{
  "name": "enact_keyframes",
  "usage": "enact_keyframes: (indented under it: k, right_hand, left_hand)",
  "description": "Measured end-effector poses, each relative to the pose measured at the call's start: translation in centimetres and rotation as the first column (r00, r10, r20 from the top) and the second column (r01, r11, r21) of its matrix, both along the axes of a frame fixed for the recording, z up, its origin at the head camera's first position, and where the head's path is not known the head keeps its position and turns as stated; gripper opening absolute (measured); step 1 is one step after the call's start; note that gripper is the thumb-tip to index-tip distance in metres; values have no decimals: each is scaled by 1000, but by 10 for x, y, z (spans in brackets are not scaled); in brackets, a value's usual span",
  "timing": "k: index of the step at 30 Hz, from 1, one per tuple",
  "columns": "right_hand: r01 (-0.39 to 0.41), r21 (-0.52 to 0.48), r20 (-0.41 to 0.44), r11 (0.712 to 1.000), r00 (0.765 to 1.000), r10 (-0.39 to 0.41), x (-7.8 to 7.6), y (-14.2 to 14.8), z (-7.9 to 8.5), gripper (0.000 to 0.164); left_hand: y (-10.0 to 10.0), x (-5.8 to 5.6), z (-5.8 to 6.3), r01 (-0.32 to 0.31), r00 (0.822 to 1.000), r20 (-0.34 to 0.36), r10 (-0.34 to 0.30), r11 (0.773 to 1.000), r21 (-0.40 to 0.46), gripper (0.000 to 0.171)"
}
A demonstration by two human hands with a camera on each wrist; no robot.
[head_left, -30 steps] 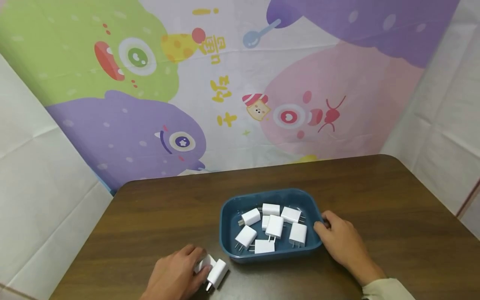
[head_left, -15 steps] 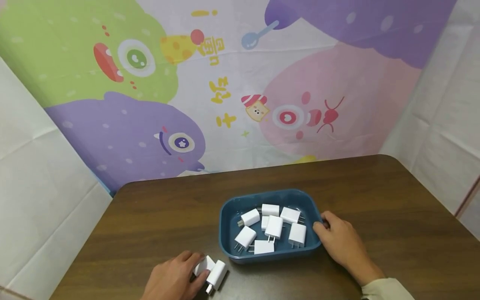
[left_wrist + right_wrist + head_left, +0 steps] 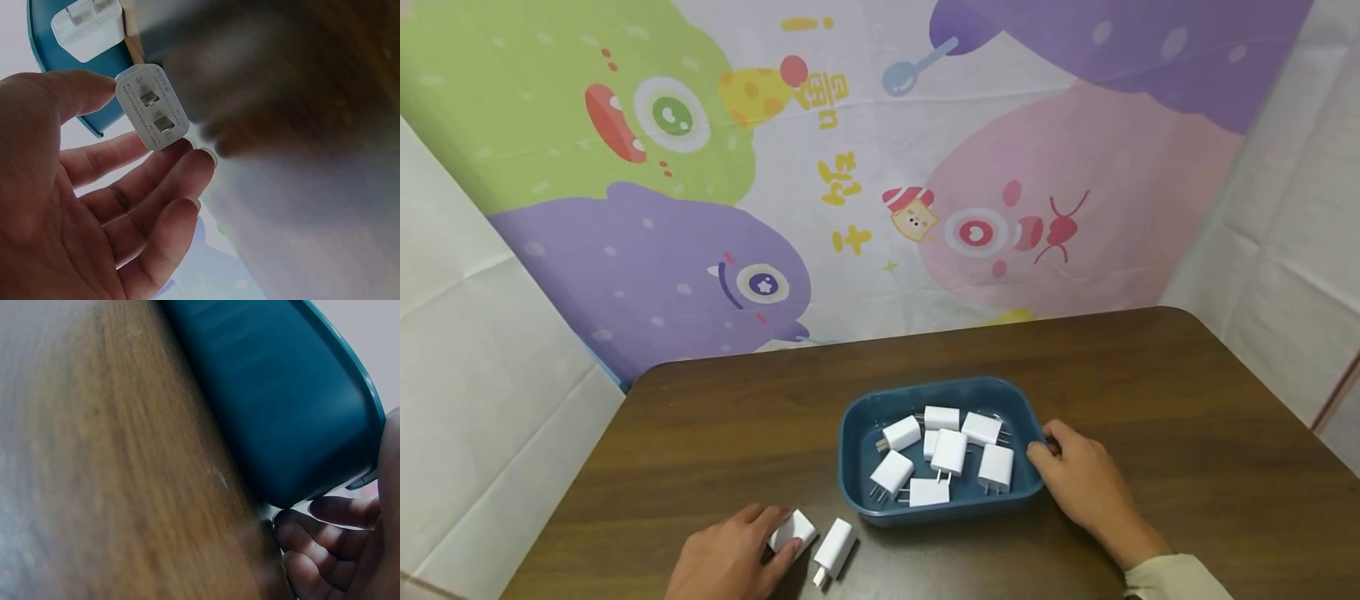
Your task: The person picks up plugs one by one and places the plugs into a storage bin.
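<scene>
My left hand (image 3: 730, 554) pinches a white charger plug (image 3: 793, 532) between thumb and fingers, low over the table's front left. In the left wrist view its two-pronged face (image 3: 152, 106) points at the camera. Just right of it, a second charger plug (image 3: 835, 547) lies on the table, prongs toward me. Several more white charger plugs (image 3: 949, 452) lie loosely in a blue plastic bin (image 3: 947, 512). At the bin's right end, my right hand (image 3: 1086, 483) grips the rim, thumb on top. From the right wrist, its fingers (image 3: 312, 534) show curled beside the bin's lower end.
A dark brown wooden table (image 3: 737, 433) with rounded far corners carries everything. Behind it hangs a cartoon-printed cloth (image 3: 865, 292), and white sheets (image 3: 490, 333) close in the left and right sides.
My left hand has drawn its charger plug a little to the left, opening a gap from the second plug. The right hand and the bin have stayed in place.
</scene>
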State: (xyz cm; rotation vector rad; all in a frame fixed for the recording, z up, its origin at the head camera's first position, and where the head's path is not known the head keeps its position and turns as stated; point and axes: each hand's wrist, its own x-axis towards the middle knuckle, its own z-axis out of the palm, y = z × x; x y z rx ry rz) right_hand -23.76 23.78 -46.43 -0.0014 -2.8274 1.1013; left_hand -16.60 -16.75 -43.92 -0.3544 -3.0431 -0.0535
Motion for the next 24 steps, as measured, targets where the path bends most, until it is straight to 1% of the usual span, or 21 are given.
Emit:
enact_keyframes:
  k: [4,8,11,15,17,21,24]
  right_hand:
    - [-1,4,-2,1000,1000,1,-1,0,1,15]
    - [-3,5,7,1000,1000,3,0,0,2,14]
    - [-1,6,8,1000,1000,1,1,0,2,14]
    - [3,6,17,1000,1000,-4,0,0,2,16]
    - [4,6,19,1000,1000,-4,0,0,1,16]
    - [0,7,15,1000,1000,0,-1,1,1,16]
    - [-3,3,17,1000,1000,3,-2,1,0,17]
  left_hand:
    - [-1,0,-1,5,999,-37,-4,1000,15,33]
    - [-1,0,-2,3,999,-40,-2,1000,23,34]
    - [-1,0,-3,9,999,-50,-9,1000,16,35]
    - [-1,0,-6,29,996,-85,-28,1000,3,37]
    - [-1,-1,-6,31,996,-89,-31,1000,0,38]
    - [1,-2,-6,21,998,-56,-21,1000,-4,39]
    - [2,-3,-4,6,1000,-13,-6,1000,-7,41]
